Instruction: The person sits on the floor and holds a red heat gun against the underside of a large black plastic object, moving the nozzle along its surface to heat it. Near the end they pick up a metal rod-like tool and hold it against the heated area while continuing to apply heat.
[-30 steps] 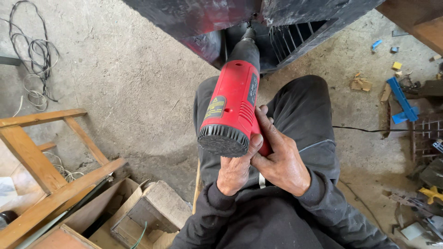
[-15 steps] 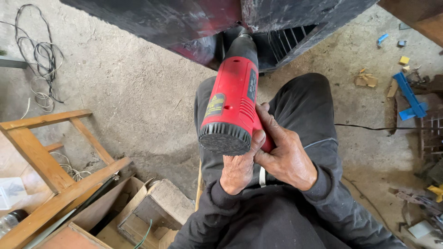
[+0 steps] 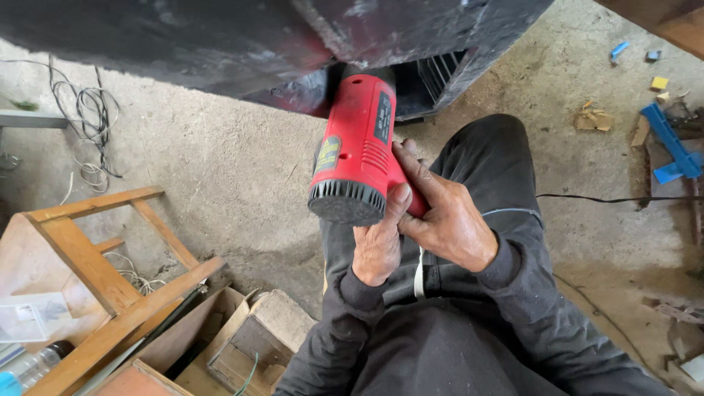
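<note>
A: You're crouched over a rough concrete floor (image 3: pixel 220 169), wooden frame (image 3: pixel 95 257) to one side, a dark metal panel (image 3: pixel 220 37) ahead.

B: And the red heat gun (image 3: pixel 356 158)?

A: Nose-up under that panel. Judge it rigid, fairly light, rear-heavy; grip the handle, not the hot nozzle.

B: Fingers?

A: Your right hand (image 3: pixel 447 220) wraps the handle; your left hand (image 3: pixel 378 246) curls closed beneath, thumb on the vented back.

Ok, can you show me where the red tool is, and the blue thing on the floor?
red tool (image 3: pixel 356 150), head view, middle of its red body.
blue thing (image 3: pixel 671 143), head view, along its long bar.
</note>
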A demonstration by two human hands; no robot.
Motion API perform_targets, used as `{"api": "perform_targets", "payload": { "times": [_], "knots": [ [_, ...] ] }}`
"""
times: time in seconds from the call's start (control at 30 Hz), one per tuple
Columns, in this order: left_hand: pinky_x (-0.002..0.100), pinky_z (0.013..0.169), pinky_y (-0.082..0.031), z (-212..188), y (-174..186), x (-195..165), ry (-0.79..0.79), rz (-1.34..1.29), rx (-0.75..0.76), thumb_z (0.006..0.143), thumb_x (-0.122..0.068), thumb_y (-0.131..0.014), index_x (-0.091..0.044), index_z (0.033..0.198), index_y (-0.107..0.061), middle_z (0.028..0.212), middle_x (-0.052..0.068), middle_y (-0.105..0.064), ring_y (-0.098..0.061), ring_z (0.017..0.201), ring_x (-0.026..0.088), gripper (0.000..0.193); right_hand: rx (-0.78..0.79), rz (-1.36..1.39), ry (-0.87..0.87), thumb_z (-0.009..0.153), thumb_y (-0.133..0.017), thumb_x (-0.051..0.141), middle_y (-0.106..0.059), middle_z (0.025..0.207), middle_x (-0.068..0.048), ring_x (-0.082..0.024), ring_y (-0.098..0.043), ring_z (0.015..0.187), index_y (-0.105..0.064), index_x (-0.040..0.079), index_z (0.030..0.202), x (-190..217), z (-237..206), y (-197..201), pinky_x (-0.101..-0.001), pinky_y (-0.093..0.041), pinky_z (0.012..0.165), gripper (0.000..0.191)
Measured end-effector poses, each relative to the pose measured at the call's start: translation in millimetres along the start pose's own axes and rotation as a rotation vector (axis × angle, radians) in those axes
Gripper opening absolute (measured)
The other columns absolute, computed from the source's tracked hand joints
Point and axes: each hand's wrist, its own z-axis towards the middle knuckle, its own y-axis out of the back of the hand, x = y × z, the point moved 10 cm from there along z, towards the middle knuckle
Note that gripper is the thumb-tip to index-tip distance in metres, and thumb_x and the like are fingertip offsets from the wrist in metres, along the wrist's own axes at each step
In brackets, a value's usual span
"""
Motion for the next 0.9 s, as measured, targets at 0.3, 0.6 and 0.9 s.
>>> {"api": "perform_targets", "payload": {
  "times": [0.3,0.6,0.9],
  "knots": [
    [0.043,0.127,-0.036,-11,-5,7,-0.014,0.012,-0.026,0.104,-0.034,-0.068,0.003,0.159,-0.032,0.159,0.021,-0.047,-0.047,0.148,0.029,0.075,0.078,0.043,-0.020,0.079,-0.077,0.007,-0.072,0.114,-0.023,-0.038,-0.074,0.104,-0.034,0.008,0.159,-4,-8,2,-0.0369,-0.058,0.085,0.091],
    [0.046,0.125,-0.040,-19,2,3,0.007,-0.002,0.010,0.102,-0.037,-0.073,0.003,0.161,-0.032,0.158,0.021,-0.049,-0.050,0.145,0.031,0.081,0.033,-0.013,-0.023,0.081,-0.076,0.011,-0.071,0.116,-0.023,-0.040,-0.073,0.102,-0.037,0.007,0.157,3,-17,-3,-0.0385,-0.059,0.081,0.085],
    [0.046,0.119,-0.045,-25,7,3,0.074,-0.039,0.013,0.100,-0.033,-0.075,0.003,0.159,-0.035,0.154,0.021,-0.052,-0.056,0.136,0.030,0.079,0.013,0.057,-0.076,0.082,-0.077,0.011,-0.071,0.115,-0.026,-0.039,-0.074,0.106,-0.035,0.006,0.158,5,-25,-13,-0.0386,-0.058,0.088,0.087]
  ]
}}
